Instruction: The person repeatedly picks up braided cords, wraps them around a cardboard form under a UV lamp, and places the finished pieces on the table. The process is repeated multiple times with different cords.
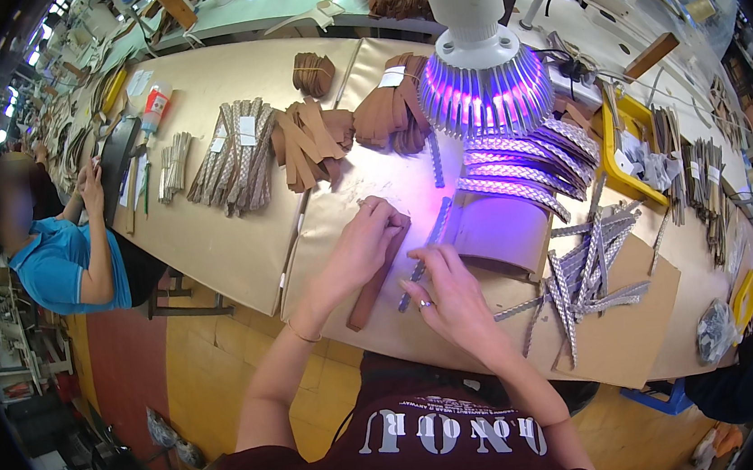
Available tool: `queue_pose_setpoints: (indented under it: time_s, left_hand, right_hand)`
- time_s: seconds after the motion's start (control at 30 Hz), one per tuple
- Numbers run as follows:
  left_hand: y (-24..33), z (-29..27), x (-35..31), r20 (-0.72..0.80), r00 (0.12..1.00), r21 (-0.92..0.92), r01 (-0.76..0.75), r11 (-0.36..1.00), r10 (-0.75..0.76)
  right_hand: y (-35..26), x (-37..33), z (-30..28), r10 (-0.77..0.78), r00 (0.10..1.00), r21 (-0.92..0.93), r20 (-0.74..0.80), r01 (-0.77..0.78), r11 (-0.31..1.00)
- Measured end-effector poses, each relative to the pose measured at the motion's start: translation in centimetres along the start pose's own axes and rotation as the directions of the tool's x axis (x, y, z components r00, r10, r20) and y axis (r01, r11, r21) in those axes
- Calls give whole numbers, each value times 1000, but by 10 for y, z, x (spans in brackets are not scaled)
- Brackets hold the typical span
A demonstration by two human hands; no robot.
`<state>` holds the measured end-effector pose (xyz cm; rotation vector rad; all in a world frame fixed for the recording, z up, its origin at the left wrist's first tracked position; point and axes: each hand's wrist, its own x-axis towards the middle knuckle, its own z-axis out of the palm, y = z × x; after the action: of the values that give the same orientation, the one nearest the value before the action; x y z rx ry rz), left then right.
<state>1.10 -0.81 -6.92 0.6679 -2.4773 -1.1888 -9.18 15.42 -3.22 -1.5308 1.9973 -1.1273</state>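
My left hand (366, 238) is closed, its fingers pinching the upper part of a flat brown leather strip (373, 297) that slants down toward the table's near edge. To the right, my right hand (447, 293) has its thumb and forefinger around a narrow braided strip (440, 220), which lies roughly alongside the leather one; the exact contact is partly hidden by the fingers. Beside that hand stands a curved block (503, 234), lit purple. Several braided strips (517, 187) are draped over its far part, under a finned lamp (485, 89).
Loose braided strips (592, 259) lie on cardboard (643, 323) at right, near a yellow tray (610, 135). Brown leather bundles (390, 116) and braided bundles (234, 163) lie farther back. A glue bottle (156, 109) lies far left. A person in blue (62, 265) sits at left.
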Motion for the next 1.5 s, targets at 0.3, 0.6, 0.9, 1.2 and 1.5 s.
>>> queue_pose_setpoints:
  time_s: [0.3,0.6,0.9,1.2,1.5]
  left_hand:
    - [-11,9,-23,-191,960,202,-163,966,202]
    - [31,-32,-63,-469,879,-75,59,995,-88]
    - [113,-174,-96,-531,733,-683,-668,296,425]
    - [158,-28,-19,-54,998,-568,-1,823,-36]
    - [130,18,9,-81,974,-778,70,625,-210]
  right_hand:
    - [18,21,19,202,959,427,199,-271,863]
    - [32,20,23,104,977,321,186,-160,933]
    - [9,17,17,71,991,310,110,-102,945]
    - [-3,-39,-70,292,923,936,251,-308,169]
    - [8,-61,-118,522,844,496,-123,-403,769]
